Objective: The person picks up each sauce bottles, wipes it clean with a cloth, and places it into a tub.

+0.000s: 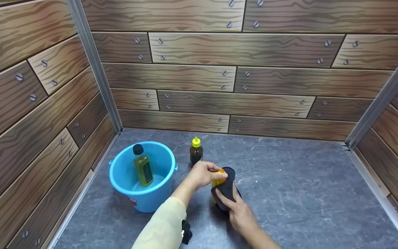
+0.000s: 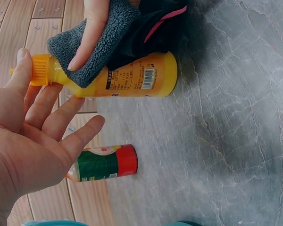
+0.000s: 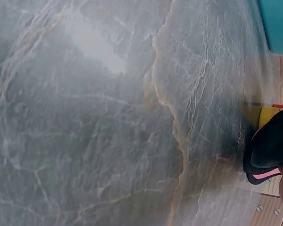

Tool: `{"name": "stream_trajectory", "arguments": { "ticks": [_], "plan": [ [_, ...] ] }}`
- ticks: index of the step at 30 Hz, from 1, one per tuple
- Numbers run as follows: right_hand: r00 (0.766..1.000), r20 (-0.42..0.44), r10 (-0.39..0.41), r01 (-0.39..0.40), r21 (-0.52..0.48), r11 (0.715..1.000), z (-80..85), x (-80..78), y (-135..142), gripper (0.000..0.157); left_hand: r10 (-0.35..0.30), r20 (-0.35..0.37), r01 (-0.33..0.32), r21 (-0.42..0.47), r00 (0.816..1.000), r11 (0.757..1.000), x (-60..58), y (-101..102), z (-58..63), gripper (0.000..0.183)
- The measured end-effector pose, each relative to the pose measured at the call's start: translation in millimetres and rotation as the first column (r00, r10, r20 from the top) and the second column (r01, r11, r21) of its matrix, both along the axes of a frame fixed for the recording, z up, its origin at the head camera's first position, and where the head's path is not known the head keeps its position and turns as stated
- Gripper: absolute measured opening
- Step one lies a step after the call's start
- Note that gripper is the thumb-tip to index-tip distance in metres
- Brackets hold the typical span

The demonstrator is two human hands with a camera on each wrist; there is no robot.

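Note:
A yellow squeeze bottle (image 2: 162, 75) with an orange cap (image 2: 41, 70) stands upright on the grey floor. My left hand (image 1: 201, 174) pinches that cap between thumb and fingers. Against the bottle's side, my right hand (image 1: 243, 215) holds a dark grey cloth (image 2: 96, 42) with a pink edge strip, covering part of the label. In the right wrist view only a bit of the cloth (image 3: 272, 141) and a sliver of the yellow bottle (image 3: 267, 116) show at the right edge. A dark bottle with a yellow cap (image 1: 196, 152) stands just behind my left hand.
On the left stands a light blue bucket (image 1: 150, 200). A green bottle with a black cap (image 1: 144, 171) leans inside it. Wood-patterned walls (image 1: 192, 76) with metal corner strips enclose the marbled grey surface (image 1: 306, 186) at the back and both sides.

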State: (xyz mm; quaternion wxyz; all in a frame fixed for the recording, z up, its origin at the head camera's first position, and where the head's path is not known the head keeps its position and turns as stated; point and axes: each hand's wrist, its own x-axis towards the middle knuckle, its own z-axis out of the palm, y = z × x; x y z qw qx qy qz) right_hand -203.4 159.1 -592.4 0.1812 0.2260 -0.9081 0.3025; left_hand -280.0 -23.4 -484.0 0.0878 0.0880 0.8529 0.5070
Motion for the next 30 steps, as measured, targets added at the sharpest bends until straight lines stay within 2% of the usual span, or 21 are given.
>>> {"name": "stream_trajectory", "arguments": {
  "ticks": [12, 19, 24, 27, 30],
  "plan": [
    [0.998, 0.065, 0.008, -0.009, 0.023, 1.0, 0.1, 1.2, 1.9, 0.078, -0.003, 0.0, 0.003, 0.02, 1.0, 1.0, 1.0, 0.4, 0.1, 0.024],
    [0.999, -0.03, 0.019, -0.017, 0.045, 0.999, -3.3, 4.9, 2.8, 0.076, 0.005, 0.021, -0.005, 0.025, 1.0, 1.0, 0.6, -0.1, 1.4, 0.024],
    [0.998, -0.054, 0.025, -0.023, 0.039, 0.999, -5.0, 5.5, 3.4, 0.077, 0.006, 0.02, -0.006, 0.026, 1.0, 1.0, -0.2, -0.3, 0.8, 0.024],
    [0.999, -0.039, 0.032, -0.029, 0.061, 0.998, -6.5, 6.3, 5.1, 0.075, 0.01, 0.028, -0.01, 0.025, 1.0, 1.0, -0.4, 0.2, -0.2, 0.023],
    [0.999, 0.016, 0.041, -0.043, 0.1, 0.994, -8.8, 8.1, 8.1, 0.069, 0.014, 0.028, -0.014, 0.018, 1.0, 1.0, 0.1, 1.5, -0.4, 0.023]
  ]
}}
